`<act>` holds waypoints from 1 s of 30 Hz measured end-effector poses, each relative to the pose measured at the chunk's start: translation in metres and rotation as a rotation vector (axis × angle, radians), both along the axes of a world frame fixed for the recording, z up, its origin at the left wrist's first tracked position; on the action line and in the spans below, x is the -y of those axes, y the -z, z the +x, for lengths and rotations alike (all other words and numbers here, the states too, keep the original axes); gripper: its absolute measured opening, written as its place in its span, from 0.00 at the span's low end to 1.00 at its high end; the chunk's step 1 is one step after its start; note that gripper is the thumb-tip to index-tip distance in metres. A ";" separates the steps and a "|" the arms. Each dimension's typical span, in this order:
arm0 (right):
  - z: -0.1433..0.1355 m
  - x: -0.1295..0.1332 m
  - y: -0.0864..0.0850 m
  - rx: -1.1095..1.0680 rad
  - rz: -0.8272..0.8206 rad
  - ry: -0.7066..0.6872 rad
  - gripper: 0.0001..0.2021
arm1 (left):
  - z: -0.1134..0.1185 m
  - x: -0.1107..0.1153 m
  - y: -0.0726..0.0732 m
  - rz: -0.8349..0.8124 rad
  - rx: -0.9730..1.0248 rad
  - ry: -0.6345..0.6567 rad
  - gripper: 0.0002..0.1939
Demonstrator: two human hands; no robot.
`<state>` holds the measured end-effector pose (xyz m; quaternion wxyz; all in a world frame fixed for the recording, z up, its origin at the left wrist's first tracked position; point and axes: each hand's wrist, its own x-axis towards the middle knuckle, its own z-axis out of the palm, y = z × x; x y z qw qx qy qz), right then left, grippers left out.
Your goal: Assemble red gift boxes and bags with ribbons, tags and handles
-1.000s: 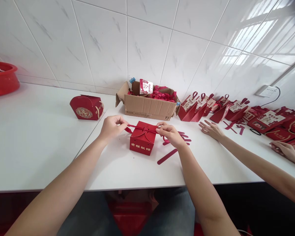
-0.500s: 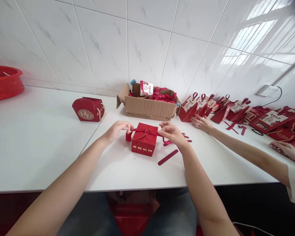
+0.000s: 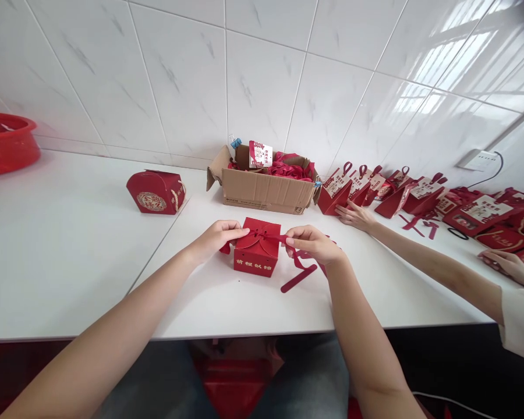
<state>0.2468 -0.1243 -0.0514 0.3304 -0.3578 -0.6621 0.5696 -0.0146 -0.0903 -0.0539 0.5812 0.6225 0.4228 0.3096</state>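
A small red gift box (image 3: 257, 265) with gold characters on its front sits on the white table before me. Its folded lid has a red ribbon (image 3: 276, 237) threaded through holes and crossed at the middle. My left hand (image 3: 220, 237) is closed at the box's left edge, its thumb over the ribbon near the crossing; a ribbon end hangs below the fingers. Between thumb and fingers, my right hand (image 3: 312, 241) pinches the ribbon's other end, drawn out to the right, with its tail dangling. Dark red strips (image 3: 298, 279) lie under and beside that hand.
Behind the box stands a cardboard carton (image 3: 262, 194) filled with red ribbon. A rounded red box (image 3: 155, 193) is at left, a red basin (image 3: 9, 145) beyond it. At right, a co-worker's hand (image 3: 356, 216) touches triangular red boxes (image 3: 334, 195); several red packages (image 3: 482, 215) stand farther along.
My left hand has moved in from the ribbon's left end to the box edge, thumb on the ribbon. My right hand has shifted slightly right and down, drawing the ribbon outward.
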 end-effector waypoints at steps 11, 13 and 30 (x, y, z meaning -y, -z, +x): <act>-0.014 0.001 0.002 -0.273 0.028 0.085 0.14 | 0.019 0.002 -0.021 0.550 -0.149 -0.162 0.13; -0.016 0.001 0.002 -0.245 0.024 0.111 0.16 | 0.028 0.005 -0.034 0.547 -0.139 -0.085 0.15; -0.029 0.006 -0.003 0.007 0.074 0.326 0.22 | 0.053 0.008 -0.055 0.724 -0.289 -0.068 0.12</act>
